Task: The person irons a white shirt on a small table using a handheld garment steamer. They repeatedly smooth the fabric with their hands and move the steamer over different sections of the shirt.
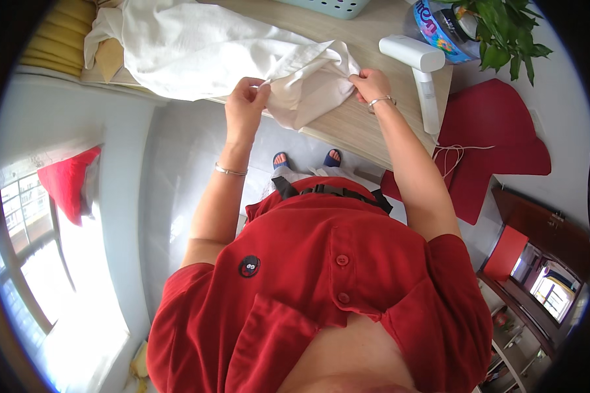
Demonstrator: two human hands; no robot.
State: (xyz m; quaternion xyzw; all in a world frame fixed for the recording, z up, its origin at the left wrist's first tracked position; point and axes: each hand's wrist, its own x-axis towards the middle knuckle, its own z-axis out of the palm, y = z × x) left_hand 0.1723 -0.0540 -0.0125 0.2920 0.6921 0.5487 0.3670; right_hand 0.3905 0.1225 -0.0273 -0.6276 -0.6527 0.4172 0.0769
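A white cloth garment [196,51] lies spread over a light wood-grain table [344,132], its near end hanging slightly past the front edge. My left hand [248,96] pinches the garment's edge between thumb and fingers. On the other side of the opening, my right hand [369,86] grips the same edge. Between the two hands the fabric stands open, and its inner side shows. A white handheld garment steamer [415,54] rests on the table to the right of my right hand.
A pale green perforated basket [344,9] stands at the table's far side. Beyond the steamer are a large clear container [442,29] and a leafy plant [506,29]. A cord [452,152] hangs by a red chair [491,132]. Folded yellow fabric [59,37] lies at the far left.
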